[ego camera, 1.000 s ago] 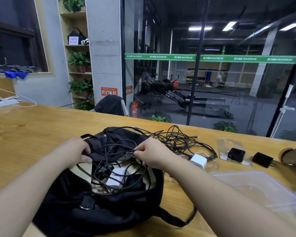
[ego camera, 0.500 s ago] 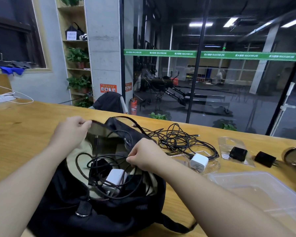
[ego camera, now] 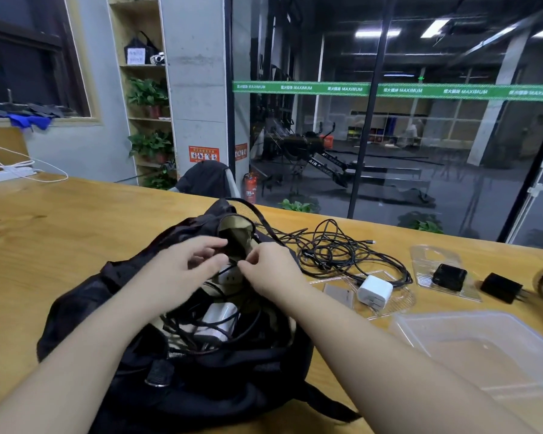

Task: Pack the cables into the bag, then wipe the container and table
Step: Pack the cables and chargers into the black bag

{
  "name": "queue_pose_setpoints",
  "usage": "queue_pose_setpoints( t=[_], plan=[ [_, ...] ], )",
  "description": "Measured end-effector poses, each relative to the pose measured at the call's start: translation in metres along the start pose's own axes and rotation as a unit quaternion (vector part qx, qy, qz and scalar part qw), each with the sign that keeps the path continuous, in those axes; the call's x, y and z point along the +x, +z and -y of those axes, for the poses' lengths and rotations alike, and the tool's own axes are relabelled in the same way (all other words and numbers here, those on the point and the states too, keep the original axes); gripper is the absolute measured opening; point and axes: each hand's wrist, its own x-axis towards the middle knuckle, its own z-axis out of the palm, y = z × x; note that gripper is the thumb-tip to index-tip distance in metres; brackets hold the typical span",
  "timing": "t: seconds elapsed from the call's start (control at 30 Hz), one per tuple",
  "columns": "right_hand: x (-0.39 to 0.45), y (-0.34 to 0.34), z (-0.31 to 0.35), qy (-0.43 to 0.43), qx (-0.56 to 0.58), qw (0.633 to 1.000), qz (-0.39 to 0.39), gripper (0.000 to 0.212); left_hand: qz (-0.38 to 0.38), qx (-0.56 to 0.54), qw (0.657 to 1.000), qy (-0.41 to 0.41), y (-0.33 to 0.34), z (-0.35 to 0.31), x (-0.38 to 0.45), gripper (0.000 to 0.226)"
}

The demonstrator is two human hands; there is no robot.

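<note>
A wooden bench (ego camera: 60, 233) runs before a glass wall (ego camera: 420, 136) with a green banner strip (ego camera: 389, 90). A plant-filled shelf (ego camera: 145, 98) flanks a concrete pillar (ego camera: 198, 89); ceiling lights (ego camera: 377, 33) glow beyond.

Both forearms fwd; L hand (ego camera: 188, 267) fingers loose, R hand (ego camera: 271, 269) pinching.

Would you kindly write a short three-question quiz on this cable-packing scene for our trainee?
1. True or false: the tangle of black cables on the table is already inside the black bag.
2. Which lies nearest the clear container? A) white charger B) red mug C) scissors
3. What colour is the charger inside the bag?

Key: 1 false, it lies right of the bag; 2 A; 3 white.
</note>
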Motion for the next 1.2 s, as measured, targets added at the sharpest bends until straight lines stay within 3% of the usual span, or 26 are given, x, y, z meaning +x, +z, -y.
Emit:
queue_pose_setpoints(
  t=[0.13, 0.23, 0.33, 0.43, 0.53, 0.63, 0.73, 0.83, 0.97, 1.1, 1.2],
  plan=[
    [-0.009, -0.02, -0.003, -0.018, -0.009, 0.996, 0.085, 0.031, 0.078, 0.046, 0.996, -0.016, 0.014, -0.014, -0.014, 0.074],
    [-0.02, -0.036, -0.01, -0.039, -0.028, 0.996, 0.076, 0.032, 0.119, 0.158, 0.98, -0.033, 0.033, -0.019, -0.019, 0.089],
    [-0.031, -0.046, -0.022, -0.031, -0.004, 0.999, 0.039, 0.036, 0.077, 0.189, 0.979, 0.015, 0.049, -0.016, -0.019, 0.077],
    [-0.035, -0.054, -0.035, -0.044, -0.071, 0.996, 0.013, 0.032, 0.057, 0.177, 0.982, 0.034, 0.056, -0.01, -0.017, 0.054],
    [-0.038, -0.057, -0.042, 0.007, -0.124, 0.99, 0.064, 0.052, 0.062, 0.176, 0.982, 0.041, 0.059, -0.004, -0.017, 0.047],
    [-0.04, -0.047, -0.047, 0.045, -0.108, 0.987, 0.106, 0.036, 0.057, 0.166, 0.984, 0.036, 0.062, 0.001, -0.017, 0.046],
    [-0.038, -0.045, -0.046, 0.065, -0.059, 0.996, 0.035, 0.023, 0.05, 0.182, 0.982, 0.023, 0.065, 0.001, -0.018, 0.047],
    [-0.033, -0.054, -0.039, 0.072, 0.063, 0.995, -0.039, 0.022, 0.07, 0.233, 0.97, -0.009, 0.067, 0.001, -0.016, 0.043],
    [-0.033, -0.062, -0.028, 0.006, 0.117, 0.987, -0.112, 0.017, 0.119, 0.302, 0.945, -0.04, 0.069, -0.001, -0.006, 0.036],
    [-0.04, -0.068, -0.028, -0.041, 0.137, 0.977, -0.159, 0.016, 0.136, 0.304, 0.94, -0.072, 0.071, 0.001, 0.01, 0.033],
    [-0.044, -0.071, -0.033, -0.032, 0.159, 0.975, -0.151, 0.016, 0.126, 0.284, 0.947, -0.08, 0.074, 0.004, 0.021, 0.031]
  ],
)
